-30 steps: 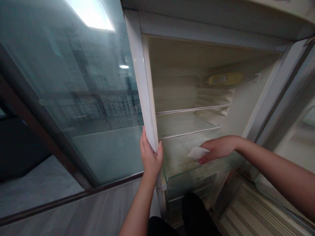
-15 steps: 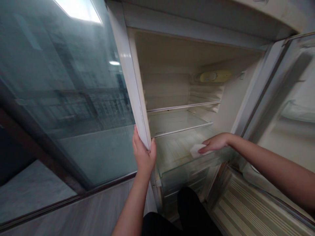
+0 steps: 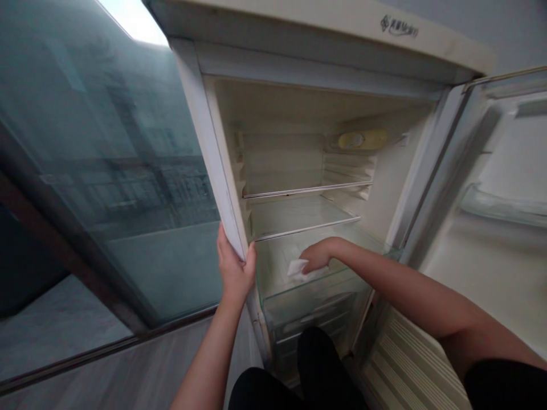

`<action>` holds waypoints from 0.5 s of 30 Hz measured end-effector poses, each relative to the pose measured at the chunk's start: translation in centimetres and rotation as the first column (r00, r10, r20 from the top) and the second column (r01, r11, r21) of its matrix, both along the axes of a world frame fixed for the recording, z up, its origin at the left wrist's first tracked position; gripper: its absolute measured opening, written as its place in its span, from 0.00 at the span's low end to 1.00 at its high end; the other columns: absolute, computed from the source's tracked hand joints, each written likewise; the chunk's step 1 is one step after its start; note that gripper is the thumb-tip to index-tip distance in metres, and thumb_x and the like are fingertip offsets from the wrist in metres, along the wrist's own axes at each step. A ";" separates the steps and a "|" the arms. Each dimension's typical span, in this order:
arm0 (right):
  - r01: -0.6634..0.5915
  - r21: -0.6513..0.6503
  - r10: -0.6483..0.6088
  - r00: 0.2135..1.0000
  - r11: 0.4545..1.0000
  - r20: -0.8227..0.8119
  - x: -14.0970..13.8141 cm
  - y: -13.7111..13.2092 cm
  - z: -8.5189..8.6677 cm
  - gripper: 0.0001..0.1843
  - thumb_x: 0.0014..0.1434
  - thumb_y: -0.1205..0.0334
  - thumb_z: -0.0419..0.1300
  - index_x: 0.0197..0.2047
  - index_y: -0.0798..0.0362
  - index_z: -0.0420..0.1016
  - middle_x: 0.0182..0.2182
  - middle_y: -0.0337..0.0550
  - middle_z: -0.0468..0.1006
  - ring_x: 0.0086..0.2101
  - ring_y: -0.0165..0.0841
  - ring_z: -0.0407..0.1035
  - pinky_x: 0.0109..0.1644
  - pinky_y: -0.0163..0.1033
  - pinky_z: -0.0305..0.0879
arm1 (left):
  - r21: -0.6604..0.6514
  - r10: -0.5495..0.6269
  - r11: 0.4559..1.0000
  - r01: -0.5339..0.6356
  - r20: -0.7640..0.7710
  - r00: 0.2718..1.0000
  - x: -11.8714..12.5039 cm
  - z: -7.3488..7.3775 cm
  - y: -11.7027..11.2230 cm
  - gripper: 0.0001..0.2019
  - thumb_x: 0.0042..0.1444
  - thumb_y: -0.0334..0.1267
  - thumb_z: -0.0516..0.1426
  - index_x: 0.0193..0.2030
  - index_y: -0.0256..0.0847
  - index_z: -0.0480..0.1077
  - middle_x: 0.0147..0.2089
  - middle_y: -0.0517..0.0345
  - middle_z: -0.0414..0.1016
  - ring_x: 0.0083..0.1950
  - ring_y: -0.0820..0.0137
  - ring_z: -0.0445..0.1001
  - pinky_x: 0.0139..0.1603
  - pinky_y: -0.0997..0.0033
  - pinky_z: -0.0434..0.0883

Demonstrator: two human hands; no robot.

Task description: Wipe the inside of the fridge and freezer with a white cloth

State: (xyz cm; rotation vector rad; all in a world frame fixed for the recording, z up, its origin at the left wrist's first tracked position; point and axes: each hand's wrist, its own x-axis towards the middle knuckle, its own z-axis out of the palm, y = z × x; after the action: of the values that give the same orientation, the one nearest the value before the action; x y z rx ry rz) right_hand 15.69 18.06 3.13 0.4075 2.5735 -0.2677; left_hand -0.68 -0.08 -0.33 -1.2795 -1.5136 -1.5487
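Observation:
An old white fridge stands with its door swung out to the right. My left hand is wrapped round the front edge of its left side wall, thumb on the inner side and fingers outside. Inside the clear drawer below the shelves, my right hand grips a white cloth or tissue, fingers pointing left. The cloth is low in the drawer; whether it touches the bottom I cannot tell. Part of the drawer is hidden behind my right hand and forearm.
Two glass shelves sit above the drawer, and a yellowish lamp cover is on the inner right wall. The door carries a clear rack. Left of the fridge is a glass sliding door. My knees are close to the lower drawers.
My right hand has moved left across the drawer with the cloth. My left hand keeps its hold on the fridge edge. The view has shifted, showing more of the fridge top.

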 end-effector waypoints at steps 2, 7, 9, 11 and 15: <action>0.041 0.209 -0.044 0.999 0.977 0.012 2.2 3.3 -0.1 0.15 0.63 0.61 0.60 0.51 0.57 0.78 0.46 0.53 0.80 0.45 0.41 0.75 0.49 0.43 0.70 | -0.001 -0.003 1.000 0.003 0.014 1.000 0.0 0.0 0.1 0.42 0.60 0.42 0.59 0.76 0.38 0.43 0.73 0.38 0.54 0.74 0.56 0.54 0.74 0.56 0.53; 0.059 0.448 -0.052 0.998 0.892 -0.028 6.6 10.4 -0.7 0.17 0.58 0.79 0.53 0.49 0.67 0.77 0.54 0.72 0.72 0.56 0.52 0.69 0.59 0.56 0.64 | 0.004 -0.010 1.000 0.010 0.042 0.999 -0.1 -0.1 0.3 0.42 0.60 0.42 0.60 0.76 0.39 0.43 0.74 0.39 0.53 0.75 0.57 0.54 0.75 0.55 0.52; 0.043 0.482 -0.020 0.998 0.875 -0.053 7.2 12.4 -1.4 0.16 0.57 0.80 0.53 0.44 0.66 0.79 0.56 0.72 0.71 0.60 0.53 0.64 0.63 0.58 0.60 | 0.011 -0.001 1.000 0.000 0.039 0.999 -0.1 -0.1 0.3 0.42 0.59 0.42 0.60 0.75 0.38 0.44 0.74 0.38 0.53 0.74 0.56 0.54 0.74 0.55 0.52; 0.046 0.497 -0.002 0.996 0.867 -0.088 7.0 13.9 -2.5 0.12 0.54 0.80 0.57 0.37 0.62 0.79 0.56 0.66 0.73 0.63 0.53 0.61 0.66 0.61 0.56 | 0.014 0.017 1.000 -0.017 0.025 1.000 -0.2 -0.1 0.4 0.42 0.59 0.42 0.60 0.75 0.38 0.44 0.73 0.38 0.53 0.74 0.56 0.54 0.74 0.55 0.53; 0.117 0.487 -0.015 0.978 0.865 -0.208 5.5 16.0 -5.0 0.08 0.47 0.76 0.65 0.30 0.54 0.79 0.47 0.54 0.79 0.59 0.50 0.65 0.64 0.63 0.60 | 0.015 0.060 0.998 -0.060 0.001 0.998 -0.2 -0.1 0.4 0.42 0.59 0.41 0.60 0.76 0.37 0.44 0.73 0.38 0.53 0.74 0.56 0.55 0.74 0.56 0.54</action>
State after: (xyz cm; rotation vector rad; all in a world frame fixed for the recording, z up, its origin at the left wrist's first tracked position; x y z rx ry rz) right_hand 21.17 34.08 -1.84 0.6855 2.8119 0.3682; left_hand -0.88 0.28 -0.43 -1.2151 -1.5241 -1.5195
